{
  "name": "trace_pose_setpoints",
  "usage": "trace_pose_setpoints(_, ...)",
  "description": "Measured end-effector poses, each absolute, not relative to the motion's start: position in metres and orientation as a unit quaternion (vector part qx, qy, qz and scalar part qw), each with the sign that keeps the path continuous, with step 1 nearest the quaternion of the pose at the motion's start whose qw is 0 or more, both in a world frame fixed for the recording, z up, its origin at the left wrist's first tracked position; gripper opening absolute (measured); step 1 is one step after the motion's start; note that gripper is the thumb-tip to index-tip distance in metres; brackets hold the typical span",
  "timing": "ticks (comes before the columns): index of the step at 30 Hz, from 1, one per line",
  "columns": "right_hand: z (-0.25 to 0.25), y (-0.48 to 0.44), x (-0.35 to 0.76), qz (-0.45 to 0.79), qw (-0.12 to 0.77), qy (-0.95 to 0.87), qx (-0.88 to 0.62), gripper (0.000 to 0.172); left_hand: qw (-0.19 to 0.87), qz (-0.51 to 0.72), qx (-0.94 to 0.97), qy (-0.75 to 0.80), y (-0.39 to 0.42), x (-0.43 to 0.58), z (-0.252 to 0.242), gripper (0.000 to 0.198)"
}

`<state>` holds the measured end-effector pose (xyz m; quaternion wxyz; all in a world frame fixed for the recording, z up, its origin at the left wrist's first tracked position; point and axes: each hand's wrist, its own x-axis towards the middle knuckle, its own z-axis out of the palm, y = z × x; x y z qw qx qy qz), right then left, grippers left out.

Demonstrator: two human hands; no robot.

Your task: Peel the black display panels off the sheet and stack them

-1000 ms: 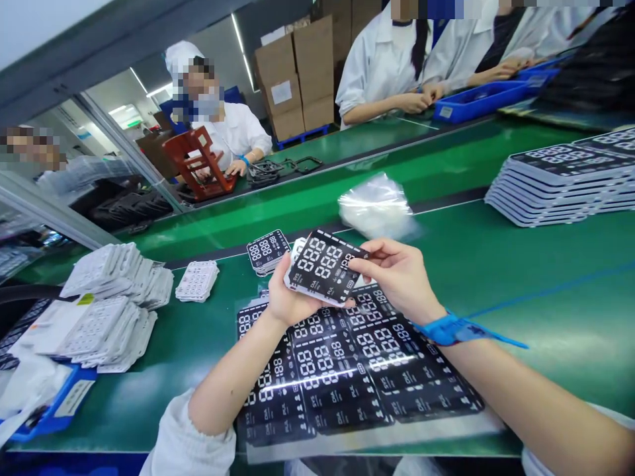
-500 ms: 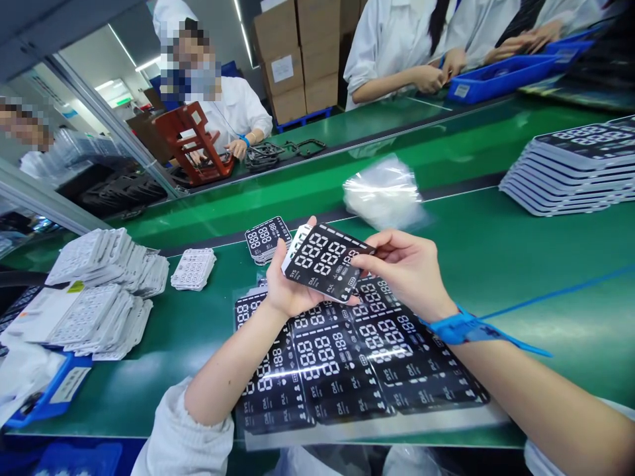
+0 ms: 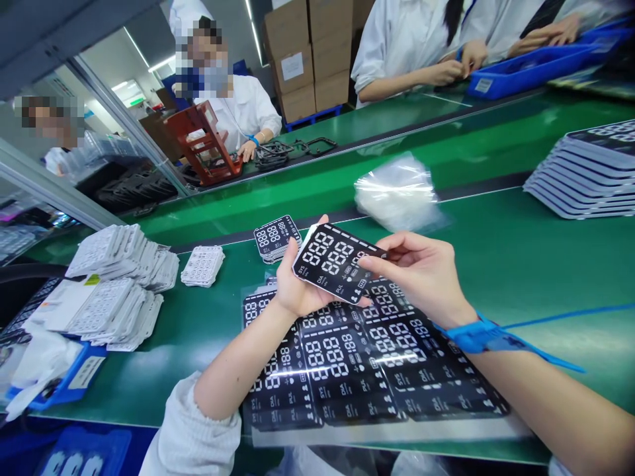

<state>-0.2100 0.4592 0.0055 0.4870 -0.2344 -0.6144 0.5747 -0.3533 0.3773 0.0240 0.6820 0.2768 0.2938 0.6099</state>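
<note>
A black panel (image 3: 332,264) printed with white digit segments lies tilted across my left hand (image 3: 295,287), whose fingers and thumb hold its left side. A white edge shows along its upper left. My right hand (image 3: 421,271), with a blue wrist strap (image 3: 476,334), pinches the panel's right end between thumb and fingers. Beneath both hands lies a large sheet of similar black panels (image 3: 332,370) on the green table. Just behind my left hand sits a small stack of black panels (image 3: 272,241).
Stacks of white pieces (image 3: 114,304) and a blue bin (image 3: 74,377) stand at left, beside a smaller white stack (image 3: 202,266). Behind lies a clear plastic bag (image 3: 397,192). Black panels are piled (image 3: 590,175) at right. People work across the table.
The whole view has shifted, so the scene sits a little farther right. The white piece behind the held panel now shows less, more nearly lined up with it. Both hands keep their hold.
</note>
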Motion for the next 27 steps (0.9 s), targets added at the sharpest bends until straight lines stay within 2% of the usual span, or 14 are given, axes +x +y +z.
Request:
trace_pose_setpoints(7, 0.002, 0.459, -0.209, 0.537, 0.482, -0.649, -0.241, 0.027, 0.685, 0.608, 0.287, 0.281, 0.377, -0.355, 0.021, 0.058)
trace_pose_setpoints(10, -0.001, 0.464, -0.207, 0.435, 0.476, -0.723, -0.247, 0.027, 0.677, 0.604, 0.298, 0.296, 0.377, -0.355, 0.022, 0.060)
trace_pose_setpoints(15, 0.004, 0.469, -0.204, 0.232, 0.491, -0.811, -0.219, 0.039, 0.648, 0.585, 0.314, 0.374, 0.376, -0.345, 0.023, 0.062)
trace_pose_setpoints(20, 0.015, 0.451, -0.206, 0.221, 0.422, -0.879, -0.004, 0.031, 0.528, 0.592, 0.380, 0.475, 0.372, -0.331, 0.014, 0.046)
trace_pose_setpoints(27, 0.012, 0.445, -0.210, 0.179, 0.400, -0.899, 0.001, 0.037, 0.517, 0.575, 0.404, 0.489, 0.372, -0.331, 0.005, 0.042)
